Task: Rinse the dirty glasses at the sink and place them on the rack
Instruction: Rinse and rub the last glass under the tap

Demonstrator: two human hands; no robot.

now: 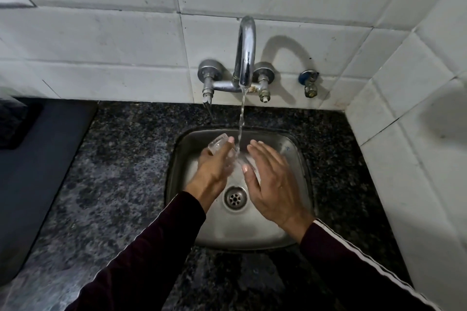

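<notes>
while a thin stream of water (pixel 241 118) falls from the curved chrome wall faucet (pixel 245 58), the left hand (pixel 212 171) grips a small clear drinking glass (pixel 219 145) over the square stainless steel sink (pixel 299 156), its fingers curled round the glass body. the glass lies tilted, its thick base pointing up and to the left, its mouth turned toward the stream and blurred by motion and splashing, so what it holds cannot be told. the right hand (pixel 269 182) hovers just beside it over the right half of the basin, fingers straight and together, thumb spread, holding nothing; the stream comes down between the two hands. the sink basin is wet, and the round metal drain (pixel 234 197) sits below and between the wrists. both arms wear dark maroon sleeves (pixel 151 247), the right one with white stripes along its edge. the sink is set into a speckled dark granite counter (pixel 113 184). a dark flat mat (pixel 38 159) lies on the counter well to the left. behind the faucet rise white wall tiles (pixel 101 40), which also turn the corner on the right, and a small brass valve with a blue handle (pixel 309 83) juts from the wall to the right of the faucet's two chrome taps.
</notes>
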